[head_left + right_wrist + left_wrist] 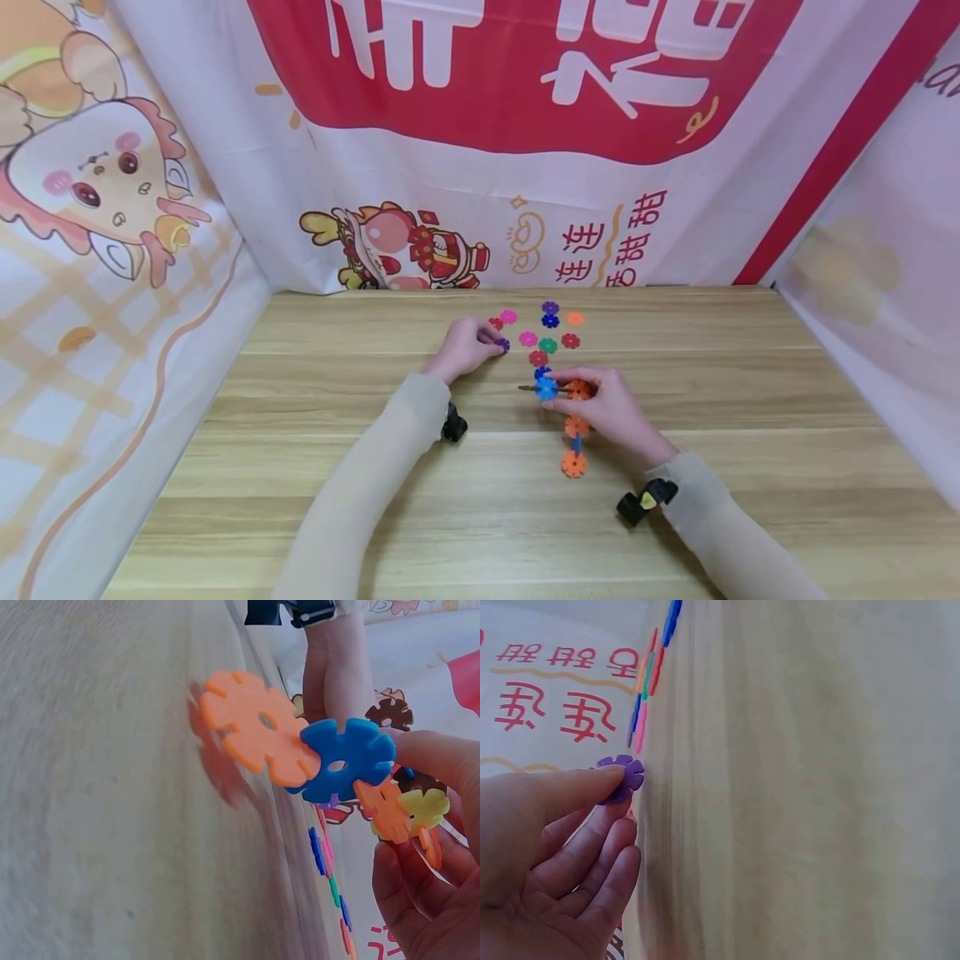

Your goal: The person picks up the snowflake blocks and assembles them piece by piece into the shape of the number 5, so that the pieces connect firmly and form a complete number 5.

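My left hand (465, 346) pinches a purple snowflake disc (632, 776) between thumb and fingers, just above the table. Over the table to the right, my right hand (611, 408) holds a chain of interlocked snowflake discs. An orange disc (251, 724) forms the chain's near end, slotted into a blue disc (350, 759). Further along come smaller orange pieces, a yellow disc (424, 810) and a brown disc (390, 714). In the head view a light blue disc (547, 388) shows by the right fingertips. Part of the chain is hidden behind the right hand.
Several loose discs lie flat beyond the hands, among them a green disc (548, 345), a pink disc (528, 339), a red disc (571, 341) and an orange disc (575, 318). Printed cloth walls (480, 183) stand at the back and sides of the wooden table (300, 467).
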A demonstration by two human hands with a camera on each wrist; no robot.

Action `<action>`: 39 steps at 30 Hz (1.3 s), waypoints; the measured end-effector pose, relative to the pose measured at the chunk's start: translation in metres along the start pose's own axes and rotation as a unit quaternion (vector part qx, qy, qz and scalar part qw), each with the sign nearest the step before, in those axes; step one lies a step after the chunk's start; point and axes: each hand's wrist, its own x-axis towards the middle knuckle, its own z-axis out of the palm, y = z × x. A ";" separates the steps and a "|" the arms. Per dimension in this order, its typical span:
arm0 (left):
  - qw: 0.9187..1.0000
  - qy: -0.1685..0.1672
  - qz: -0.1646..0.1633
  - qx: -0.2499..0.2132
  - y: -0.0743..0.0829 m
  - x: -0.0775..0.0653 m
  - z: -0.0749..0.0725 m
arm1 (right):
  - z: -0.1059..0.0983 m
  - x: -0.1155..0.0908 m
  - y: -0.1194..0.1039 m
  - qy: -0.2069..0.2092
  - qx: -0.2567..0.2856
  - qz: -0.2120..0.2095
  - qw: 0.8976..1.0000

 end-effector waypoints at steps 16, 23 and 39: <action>0.997 -0.009 0.040 -0.061 0.001 -0.048 -0.010 | -0.002 0.001 0.000 -0.006 0.000 0.008 1.000; 0.997 -0.013 0.028 -0.072 0.013 -0.068 -0.010 | -0.002 0.001 0.001 -0.004 -0.004 0.009 1.000; 0.984 -0.042 -0.012 -0.173 0.027 -0.086 -0.006 | 0.000 0.001 0.002 0.001 -0.011 -0.001 1.000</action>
